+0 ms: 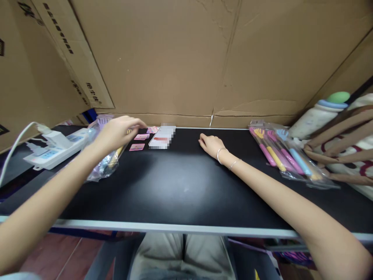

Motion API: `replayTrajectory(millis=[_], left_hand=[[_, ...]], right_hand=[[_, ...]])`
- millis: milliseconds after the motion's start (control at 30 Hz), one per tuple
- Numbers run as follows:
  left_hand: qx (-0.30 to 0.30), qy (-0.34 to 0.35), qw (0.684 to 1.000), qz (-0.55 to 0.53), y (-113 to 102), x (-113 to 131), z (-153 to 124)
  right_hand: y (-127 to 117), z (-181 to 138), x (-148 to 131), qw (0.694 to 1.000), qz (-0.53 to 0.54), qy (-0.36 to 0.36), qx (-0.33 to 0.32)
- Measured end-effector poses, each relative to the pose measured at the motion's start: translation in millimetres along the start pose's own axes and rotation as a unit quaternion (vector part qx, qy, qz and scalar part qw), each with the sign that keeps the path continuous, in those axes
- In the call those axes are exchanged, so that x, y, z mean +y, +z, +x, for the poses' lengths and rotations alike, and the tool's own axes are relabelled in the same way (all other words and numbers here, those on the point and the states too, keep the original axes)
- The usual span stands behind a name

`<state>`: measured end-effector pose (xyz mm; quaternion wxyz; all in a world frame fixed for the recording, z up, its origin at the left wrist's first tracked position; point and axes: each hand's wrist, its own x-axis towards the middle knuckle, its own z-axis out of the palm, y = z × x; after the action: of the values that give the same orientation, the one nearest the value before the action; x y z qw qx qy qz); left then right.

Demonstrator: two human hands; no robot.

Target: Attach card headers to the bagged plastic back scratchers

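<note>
My left hand (126,126) hovers over the left side of the black table, its fingers stretched to the right and a little bent, with nothing seen in them. Beneath it lie clear plastic bags (101,169) of purple, blue and yellow long-handled things, partly hidden by my forearm. Just past the fingertips are small pink cards (136,147) and a white flat item (161,138), blurred out in part. My right hand (212,144) rests on the tabletop with its fingers curled in, wearing bracelets at the wrist; nothing shows in it.
At right lie bagged back scratchers (276,155) in pink, yellow and blue. Behind them stand a white bottle (314,118) and a cloth bag with brown straps (344,144). A power strip (58,149) with plugs sits at left. Cardboard (175,58) walls the table's back.
</note>
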<state>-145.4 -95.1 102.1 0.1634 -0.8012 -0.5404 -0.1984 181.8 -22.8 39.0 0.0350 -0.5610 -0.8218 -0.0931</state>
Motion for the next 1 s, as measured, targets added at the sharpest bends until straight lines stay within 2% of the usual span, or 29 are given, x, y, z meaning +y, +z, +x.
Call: replayTrajectory(millis=[67, 200, 333, 467, 633, 800, 1000], left_hand=[[-0.013, 0.016, 1.0, -0.019, 16.7, 34.0, 19.0], [-0.067, 0.127, 0.99, 0.01, 59.5, 93.0, 45.2], [-0.065, 0.168, 0.983, 0.026, 95.2, 124.9, 54.9], [-0.048, 0.162, 0.986, 0.0, 110.6, 127.7, 52.9], [-0.028, 0.119, 0.989, -0.079, 116.1, 120.2, 48.7], [-0.027, 0.109, 0.988, -0.103, 120.0, 119.2, 48.8], [-0.021, 0.113, 0.987, -0.108, 118.8, 120.3, 47.9]], right_hand=[[0.1, 0.0, -0.1, 1.0, 0.001, -0.002, 0.001], [-0.1, -0.2, -0.7, 1.0, 0.0, -0.002, -0.002], [0.3, -0.5, -1.1, 1.0, -0.001, -0.002, -0.005], [1.2, -0.7, -1.3, 1.0, 0.004, 0.002, -0.008], [-0.5, -1.1, -2.1, 1.0, 0.016, 0.012, -0.016], [-1.2, -2.7, -2.1, 1.0, 0.018, 0.009, -0.011], [-4.2, 1.0, 10.3, 0.994, 0.083, -0.064, -0.028]])
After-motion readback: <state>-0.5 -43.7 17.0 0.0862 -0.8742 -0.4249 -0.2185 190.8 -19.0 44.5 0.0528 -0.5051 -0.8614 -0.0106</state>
